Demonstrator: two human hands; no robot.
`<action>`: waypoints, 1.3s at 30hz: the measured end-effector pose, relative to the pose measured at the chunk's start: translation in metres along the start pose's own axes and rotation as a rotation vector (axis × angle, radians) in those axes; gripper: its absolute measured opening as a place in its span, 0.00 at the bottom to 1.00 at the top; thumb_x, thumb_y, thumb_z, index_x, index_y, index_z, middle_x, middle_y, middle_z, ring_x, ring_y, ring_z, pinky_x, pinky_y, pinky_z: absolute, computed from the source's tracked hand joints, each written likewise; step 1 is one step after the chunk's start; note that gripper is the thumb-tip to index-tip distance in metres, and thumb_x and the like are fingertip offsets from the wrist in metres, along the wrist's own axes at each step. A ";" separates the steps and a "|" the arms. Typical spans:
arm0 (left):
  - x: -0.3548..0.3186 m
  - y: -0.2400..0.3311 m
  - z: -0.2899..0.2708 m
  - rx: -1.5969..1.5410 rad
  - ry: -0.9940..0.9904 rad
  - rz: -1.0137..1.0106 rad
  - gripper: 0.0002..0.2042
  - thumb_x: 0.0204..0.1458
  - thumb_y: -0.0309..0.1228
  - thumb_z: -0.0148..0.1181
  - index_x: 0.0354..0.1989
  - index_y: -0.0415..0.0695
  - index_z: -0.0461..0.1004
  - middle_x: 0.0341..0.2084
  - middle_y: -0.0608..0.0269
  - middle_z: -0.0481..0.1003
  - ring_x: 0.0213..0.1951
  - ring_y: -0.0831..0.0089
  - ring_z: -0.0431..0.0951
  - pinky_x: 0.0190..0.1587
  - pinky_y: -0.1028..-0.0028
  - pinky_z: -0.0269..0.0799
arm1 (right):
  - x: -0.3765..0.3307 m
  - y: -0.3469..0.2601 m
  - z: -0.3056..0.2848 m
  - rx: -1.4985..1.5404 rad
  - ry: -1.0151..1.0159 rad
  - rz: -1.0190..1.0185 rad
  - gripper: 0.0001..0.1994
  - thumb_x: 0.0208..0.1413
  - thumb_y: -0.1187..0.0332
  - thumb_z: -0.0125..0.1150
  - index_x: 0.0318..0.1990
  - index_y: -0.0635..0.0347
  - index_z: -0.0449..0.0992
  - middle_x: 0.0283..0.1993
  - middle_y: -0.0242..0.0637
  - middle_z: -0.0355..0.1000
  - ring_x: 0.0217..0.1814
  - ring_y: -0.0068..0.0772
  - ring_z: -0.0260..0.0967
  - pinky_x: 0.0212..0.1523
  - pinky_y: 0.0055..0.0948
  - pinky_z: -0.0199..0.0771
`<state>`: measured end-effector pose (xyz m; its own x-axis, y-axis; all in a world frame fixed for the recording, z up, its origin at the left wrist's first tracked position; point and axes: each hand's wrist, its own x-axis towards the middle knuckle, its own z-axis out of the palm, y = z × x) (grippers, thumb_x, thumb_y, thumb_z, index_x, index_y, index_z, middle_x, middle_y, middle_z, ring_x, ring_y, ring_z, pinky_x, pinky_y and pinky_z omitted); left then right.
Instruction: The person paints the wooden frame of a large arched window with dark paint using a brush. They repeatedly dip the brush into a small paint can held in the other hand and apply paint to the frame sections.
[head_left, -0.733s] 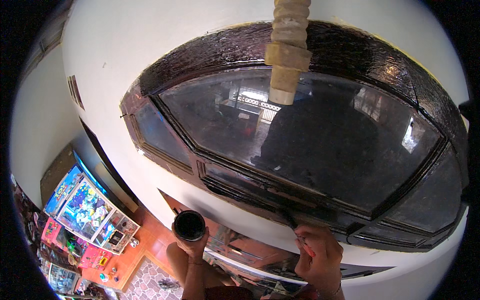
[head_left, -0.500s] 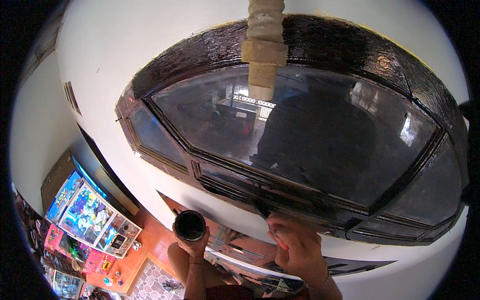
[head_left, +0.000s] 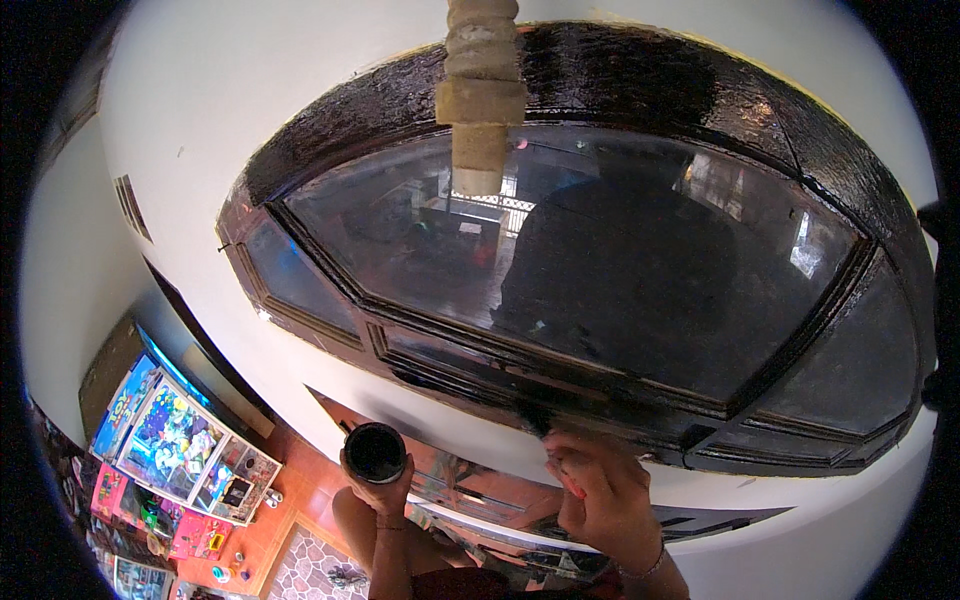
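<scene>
My left hand is wrapped round a small round can with dark paint inside. In my right hand is a paintbrush, mostly hidden by my fingers, with its dark bristles against the lower frame. That frame belongs to a wide window of dark glass, bordered by dark brown wood. Along the top, the wooden border looks glossy and wet in places. Part of the lower left frame appears duller and browner.
A ridged beige pipe-like piece hangs in front of the window's top. White wall surrounds the frame. Far below at left stand a brightly coloured display cabinet and an orange tiled floor. A dark ledge-like strip runs below the window.
The whole view has shifted slightly, so the window and hanging piece sit further left. My right hand and the brush stay at the lower frame; the can is still in my left hand.
</scene>
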<state>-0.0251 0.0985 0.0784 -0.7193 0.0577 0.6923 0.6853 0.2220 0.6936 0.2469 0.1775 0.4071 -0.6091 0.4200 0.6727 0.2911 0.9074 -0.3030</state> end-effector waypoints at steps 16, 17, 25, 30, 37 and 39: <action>-0.002 -0.003 0.000 -0.015 -0.027 -0.014 0.57 0.25 0.41 0.84 0.69 0.40 0.57 0.59 0.46 0.70 0.60 0.51 0.72 0.62 0.56 0.68 | -0.035 0.005 -0.045 -0.114 -0.018 0.157 0.19 0.37 0.82 0.64 0.41 0.59 0.72 0.47 0.42 0.76 0.47 0.50 0.76 0.45 0.43 0.79; -0.001 -0.003 -0.001 -0.036 -0.034 -0.025 0.57 0.25 0.41 0.84 0.69 0.40 0.57 0.59 0.46 0.70 0.60 0.51 0.72 0.62 0.56 0.68 | -0.035 0.002 -0.048 -0.105 0.011 0.171 0.17 0.41 0.83 0.65 0.40 0.59 0.71 0.45 0.41 0.77 0.45 0.47 0.78 0.43 0.39 0.80; 0.002 0.007 -0.001 0.011 -0.051 -0.002 0.55 0.28 0.39 0.81 0.68 0.38 0.55 0.57 0.46 0.69 0.58 0.48 0.73 0.61 0.55 0.70 | -0.016 -0.004 -0.014 -0.017 -0.014 0.010 0.17 0.44 0.83 0.67 0.41 0.58 0.70 0.46 0.41 0.78 0.45 0.45 0.80 0.43 0.36 0.82; 0.002 0.005 0.000 -0.020 -0.043 0.010 0.56 0.28 0.40 0.81 0.69 0.38 0.54 0.58 0.45 0.70 0.59 0.49 0.73 0.62 0.55 0.69 | -0.031 0.005 -0.032 -0.166 0.019 0.086 0.18 0.43 0.84 0.67 0.41 0.57 0.70 0.46 0.41 0.78 0.46 0.45 0.79 0.43 0.37 0.82; 0.000 -0.002 0.006 -0.108 -0.049 0.007 0.56 0.28 0.41 0.81 0.69 0.38 0.54 0.57 0.45 0.70 0.59 0.49 0.73 0.62 0.54 0.69 | -0.029 0.008 -0.024 0.101 -0.050 0.045 0.22 0.35 0.76 0.68 0.44 0.61 0.74 0.53 0.47 0.74 0.51 0.54 0.74 0.51 0.47 0.78; 0.000 -0.002 0.006 -0.110 -0.054 0.017 0.56 0.28 0.41 0.81 0.69 0.38 0.54 0.58 0.45 0.70 0.59 0.49 0.72 0.62 0.55 0.69 | -0.028 0.009 -0.025 -0.040 0.001 0.037 0.20 0.40 0.83 0.67 0.43 0.59 0.72 0.46 0.43 0.76 0.45 0.47 0.77 0.44 0.41 0.80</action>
<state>-0.0273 0.1040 0.0755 -0.7104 0.1134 0.6946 0.7038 0.1123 0.7015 0.2849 0.1738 0.4020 -0.5965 0.4534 0.6622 0.3425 0.8900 -0.3009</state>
